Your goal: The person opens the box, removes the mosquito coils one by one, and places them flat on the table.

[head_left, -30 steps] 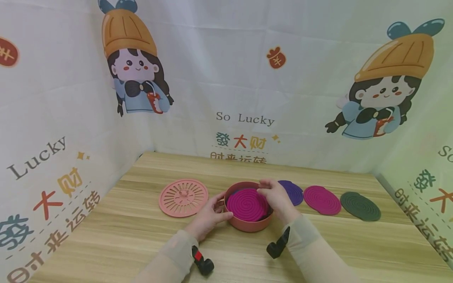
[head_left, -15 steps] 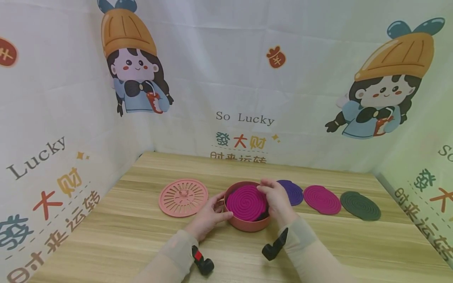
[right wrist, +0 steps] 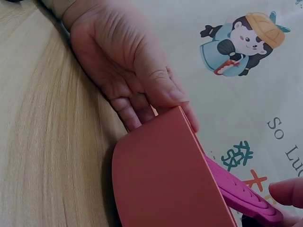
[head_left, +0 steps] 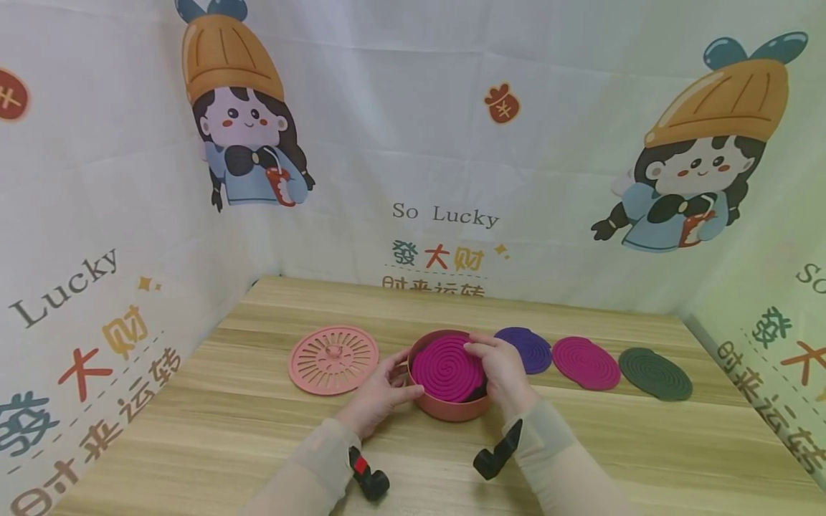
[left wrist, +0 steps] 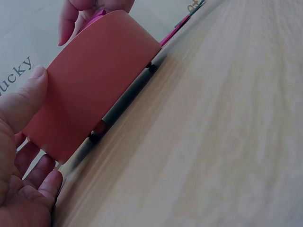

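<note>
A round salmon-pink tin [head_left: 452, 411] stands on the table in front of me, with a magenta spiral mosquito coil [head_left: 445, 369] in its mouth. My left hand [head_left: 377, 394] grips the tin's left side; in the left wrist view its thumb [left wrist: 33, 97] presses the wall below the rim and the fingers curl round the bottom edge. At the far right rim my right hand [head_left: 506, 369] pinches the coil's edge. The right wrist view has this coil [right wrist: 241, 191] sticking out above the rim, sloping up towards the right hand's fingers [right wrist: 289, 191].
A pink slotted lid [head_left: 334, 360] with a small knob lies left of the tin. To the right, a purple coil [head_left: 529, 351], another magenta coil [head_left: 586, 364] and a dark green coil [head_left: 656, 374] lie in a row. A printed cloth [head_left: 387, 143] hangs behind the table.
The magenta coil has shifted slightly left and towards the far side of the tin, the right hand moving with it. The left hand keeps its grip on the tin.
</note>
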A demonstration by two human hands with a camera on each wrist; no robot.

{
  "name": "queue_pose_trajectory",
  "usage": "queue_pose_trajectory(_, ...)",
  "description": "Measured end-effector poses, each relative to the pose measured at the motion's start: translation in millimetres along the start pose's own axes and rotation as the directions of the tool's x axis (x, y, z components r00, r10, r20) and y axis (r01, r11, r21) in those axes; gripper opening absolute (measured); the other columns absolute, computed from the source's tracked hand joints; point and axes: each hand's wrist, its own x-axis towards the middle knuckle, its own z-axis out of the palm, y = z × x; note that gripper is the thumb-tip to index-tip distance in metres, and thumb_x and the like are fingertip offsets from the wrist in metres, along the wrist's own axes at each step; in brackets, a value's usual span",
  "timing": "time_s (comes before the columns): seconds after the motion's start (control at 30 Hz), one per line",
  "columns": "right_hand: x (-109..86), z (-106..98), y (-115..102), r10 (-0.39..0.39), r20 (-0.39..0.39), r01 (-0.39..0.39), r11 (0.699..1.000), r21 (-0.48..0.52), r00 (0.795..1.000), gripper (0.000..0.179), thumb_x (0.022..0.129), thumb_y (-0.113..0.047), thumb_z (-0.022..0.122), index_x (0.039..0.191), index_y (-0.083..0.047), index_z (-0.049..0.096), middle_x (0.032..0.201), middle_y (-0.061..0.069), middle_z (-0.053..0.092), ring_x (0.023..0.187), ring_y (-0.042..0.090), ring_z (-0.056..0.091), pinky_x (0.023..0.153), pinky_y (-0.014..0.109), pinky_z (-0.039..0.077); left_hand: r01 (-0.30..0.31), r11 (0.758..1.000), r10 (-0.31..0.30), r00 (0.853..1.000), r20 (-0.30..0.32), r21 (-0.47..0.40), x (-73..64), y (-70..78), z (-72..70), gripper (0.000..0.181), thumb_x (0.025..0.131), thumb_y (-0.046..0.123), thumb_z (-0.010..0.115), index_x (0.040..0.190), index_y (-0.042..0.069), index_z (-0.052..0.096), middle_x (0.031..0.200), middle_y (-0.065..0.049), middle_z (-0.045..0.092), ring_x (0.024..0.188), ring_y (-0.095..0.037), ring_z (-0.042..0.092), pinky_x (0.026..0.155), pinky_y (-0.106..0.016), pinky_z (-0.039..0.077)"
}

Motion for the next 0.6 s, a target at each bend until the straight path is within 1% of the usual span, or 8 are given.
queue_pose_trajectory(0.13,0.0,0.1,0.0,-0.006,-0.001,0.006,1.000,0.007,1.000,0.038,0.089,0.003,0.059,0.126,0.012,0.056,0.120,0.024,0.057,0.076,0.005,0.060,0.066,0.014,0.051,-0.002,1.000,0.002,1.000,0.000,0.001,0.6,-1.0,-0.5,0.082,0.084,0.013,0.075,0.150,0.006,0.028,0.149,-0.019,0.035,0.138,-0.036,0.033,0.104,-0.037,0.041)
queue_pose_trajectory(0.33,0.4,-1.2,-1.3,0.001,0.019,-0.001,1.000,0.017,1.000,0.037,0.089,0.003,0.059,0.125,0.011,0.057,0.100,0.012,0.063,0.069,0.004,0.061,0.062,0.016,0.052,-0.001,1.000,0.001,1.000,0.003,-0.004,1.0,-1.6,-1.0,0.082,0.084,0.012,0.075,0.150,0.006,0.027,0.149,-0.019,0.035,0.138,-0.035,0.033,0.103,-0.036,0.042)
queue_pose_trajectory(0.43,0.2,-2.2,-2.3,0.009,0.039,-0.010,1.000,0.022,0.999,0.036,0.090,0.002,0.058,0.125,0.011,0.056,0.092,0.007,0.064,0.068,0.005,0.062,0.060,0.016,0.052,0.000,1.000,0.000,1.000,0.004,-0.008,0.6,-0.8,-0.7,0.082,0.084,0.012,0.075,0.150,0.006,0.027,0.149,-0.019,0.035,0.138,-0.035,0.033,0.103,-0.035,0.042)
queue_pose_trajectory(0.6,-1.5,-3.1,-4.6,0.028,0.082,-0.033,0.997,0.066,0.996,0.036,0.091,0.002,0.055,0.126,0.012,0.052,0.081,0.002,0.064,0.067,0.005,0.062,0.059,0.016,0.052,0.002,1.000,-0.002,1.000,0.005,-0.010,0.3,-0.1,-0.5,0.082,0.084,0.011,0.075,0.150,0.005,0.027,0.149,-0.019,0.034,0.138,-0.036,0.033,0.103,-0.036,0.042)
